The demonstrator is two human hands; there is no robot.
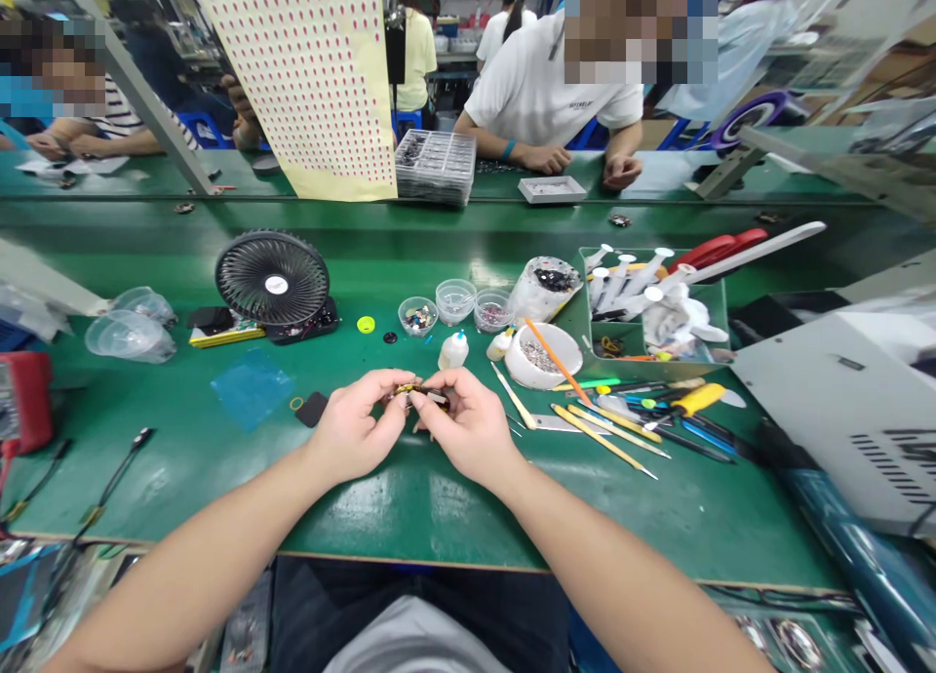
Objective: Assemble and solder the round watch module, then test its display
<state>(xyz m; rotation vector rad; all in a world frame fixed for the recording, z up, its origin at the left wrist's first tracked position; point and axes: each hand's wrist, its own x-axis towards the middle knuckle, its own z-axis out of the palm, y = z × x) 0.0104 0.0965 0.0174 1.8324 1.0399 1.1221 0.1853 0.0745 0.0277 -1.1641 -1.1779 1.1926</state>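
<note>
My left hand (362,421) and my right hand (472,427) meet over the middle of the green bench. Between their fingertips they pinch a small dark and gold-coloured part (437,397), which looks like an electronic assembly. The fingers cover most of it, so its exact kind cannot be told. Just left of my left hand lie a black square piece (312,410) and a thin orange ring (296,404). A small white bottle with a blue tip (453,349) stands beyond my hands. Beside it is a second bottle with a yellowish tip (500,344).
A black fan (272,281) stands at the back left near a blue sheet (253,388). Small plastic cups (418,316) hold tiny parts. To the right are a white bowl (567,369), scattered tools (610,441) and a divided bin (654,366). A co-worker (563,98) sits opposite.
</note>
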